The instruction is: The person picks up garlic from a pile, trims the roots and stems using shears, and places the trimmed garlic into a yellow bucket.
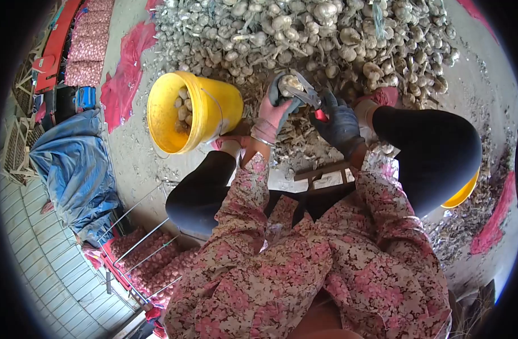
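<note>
Holding a garlic bulb (292,83) in the left hand (275,113) and clippers (313,99), blades against it, in the right hand (337,123), the person (270,271) has several stemless-looking bulbs (186,106) inside the yellow bucket (226,110), while beyond, a far larger heap (281,34) with stems lies loose on the floor (132,135).

Daylit, soft shadows; heavy fisheye curve, edges black w/ vignetting
</note>
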Tool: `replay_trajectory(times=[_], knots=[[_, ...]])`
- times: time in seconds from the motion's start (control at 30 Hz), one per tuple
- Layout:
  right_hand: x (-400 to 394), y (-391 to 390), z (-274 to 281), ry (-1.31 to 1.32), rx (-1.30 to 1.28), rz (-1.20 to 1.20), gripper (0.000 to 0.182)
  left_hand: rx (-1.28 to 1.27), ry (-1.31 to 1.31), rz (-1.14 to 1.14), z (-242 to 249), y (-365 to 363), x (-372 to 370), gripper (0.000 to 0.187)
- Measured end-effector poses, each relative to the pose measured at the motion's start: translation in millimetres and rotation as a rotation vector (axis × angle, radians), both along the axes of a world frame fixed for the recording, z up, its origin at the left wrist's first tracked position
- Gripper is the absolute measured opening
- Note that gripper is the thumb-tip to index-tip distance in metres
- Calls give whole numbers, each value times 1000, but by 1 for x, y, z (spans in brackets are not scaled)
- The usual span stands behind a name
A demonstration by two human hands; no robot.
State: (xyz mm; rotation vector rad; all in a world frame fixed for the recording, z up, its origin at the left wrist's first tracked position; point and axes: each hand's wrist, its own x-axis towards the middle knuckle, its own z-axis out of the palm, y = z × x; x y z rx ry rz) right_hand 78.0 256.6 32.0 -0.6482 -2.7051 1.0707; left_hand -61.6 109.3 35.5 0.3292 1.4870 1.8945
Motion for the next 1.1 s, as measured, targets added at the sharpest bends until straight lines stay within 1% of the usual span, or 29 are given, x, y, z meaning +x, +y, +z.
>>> replay_trajectory(times=[0.03,0.07,0.1,0.13,0.17,0.2,0.23,0.27,0.3,0.33,0.4,0.43,0.5,0.53,0.6,0.63,0.67,0.7,0.73,0.77,0.8,0.83,0.87,0.9,0.93,0.97,1.0,1.07,1.1], knots=[[7,-4,-4,-54,-16,48,65,-232,329,33,-7,-6,13,63],[12,-9,-4,-107,-33,97,66,-464,658,65,-2,-9,26,64],[18,-14,-3,-111,-34,99,66,-568,617,62,13,-11,36,65],[23,-17,-3,-134,-91,152,68,-570,613,63,10,-17,39,65],[28,-20,0,-162,-150,204,70,-622,719,77,0,-24,40,64],[32,-23,6,-177,-157,205,70,-678,819,87,-6,-29,42,63],[35,-25,11,-173,-154,243,71,-608,634,136,-14,-33,44,60],[37,-27,14,-163,-145,281,72,-611,619,133,-6,-36,51,60],[41,-31,3,-80,-124,259,64,-659,645,73,10,-34,53,59],[45,-32,-6,-85,-123,261,64,-710,670,12,20,-34,54,58],[43,-33,-8,-81,-66,242,57,-725,692,-21,11,-39,53,59],[42,-31,-10,-84,-66,242,57,-688,661,-26,7,-43,56,60],[40,-27,-4,-206,-25,294,47,-659,634,-23,-3,-46,58,63],[42,-25,-11,-215,-29,295,47,-661,625,-27,-8,-48,61,63],[43,-18,-38,-194,-40,332,35,-702,544,-64,7,-46,63,62],[40,-16,-51,-210,-25,306,25,-556,583,-68,6,-44,61,63],[40,-11,-71,-208,-27,305,25,-557,586,-70,5,-40,64,63],[40,-6,-93,-165,-5,393,26,-465,564,-68,4,-33,69,65],[38,-2,-103,-116,20,477,26,-372,549,-69,6,-29,70,68],[37,-4,-97,-101,25,470,26,-206,219,-22,16,-25,70,64],[38,-10,-87,-108,-70,343,29,-35,-111,32,23,-22,70,61],[41,-17,-77,-116,-167,223,32,90,-261,130,22,-24,66,49],[42,-26,-65,-107,-168,231,32,214,-411,224,17,-31,61,37],[43,-33,-53,-214,-441,175,36,214,-399,225,13,-37,57,37],[44,-37,-44,-319,-713,114,40,451,-488,189,9,-41,50,33],[47,-43,-39,-254,-784,127,46,688,-578,146,11,-40,49,30],[52,-43,-34,-245,-780,126,46,691,-571,139,12,-37,52,30],[59,-45,-19,-47,-729,189,46,661,-686,291,18,-38,66,29],[57,-43,-10,-39,-790,178,47,651,-618,143,27,-36,75,31]])
